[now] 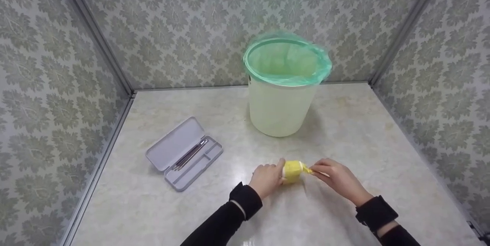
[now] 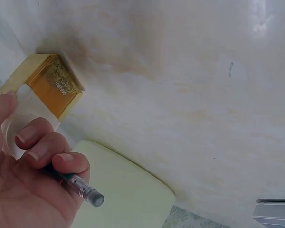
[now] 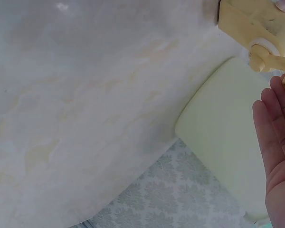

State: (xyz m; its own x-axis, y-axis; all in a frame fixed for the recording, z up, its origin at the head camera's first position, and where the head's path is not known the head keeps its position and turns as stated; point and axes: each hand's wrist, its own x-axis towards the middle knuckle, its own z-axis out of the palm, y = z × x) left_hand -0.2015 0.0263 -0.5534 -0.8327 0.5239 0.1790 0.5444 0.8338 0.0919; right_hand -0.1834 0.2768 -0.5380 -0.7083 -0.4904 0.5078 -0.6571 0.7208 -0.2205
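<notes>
A yellow crank pencil sharpener [image 1: 292,171] lies on the table between the two hands. My left hand [image 1: 267,179] is at its left end, thumb against the white face plate [image 2: 31,111]. Those fingers curl round a pencil [image 2: 80,186], whose metal band and grey eraser stick out below them; its tip end is hidden. On the other side my right hand [image 1: 338,179] pinches the knob of the yellow crank handle [image 3: 275,62] between thumb and fingertips. The other fingers of that hand are extended.
A pale green bin [image 1: 281,108] with a green bag [image 1: 323,64] over its rim stands behind the sharpener. To the left lies a lidded pencil case [image 1: 191,173], lid raised, with several pencils [image 1: 190,156] in it. Patterned walls [image 1: 233,5] bound the table.
</notes>
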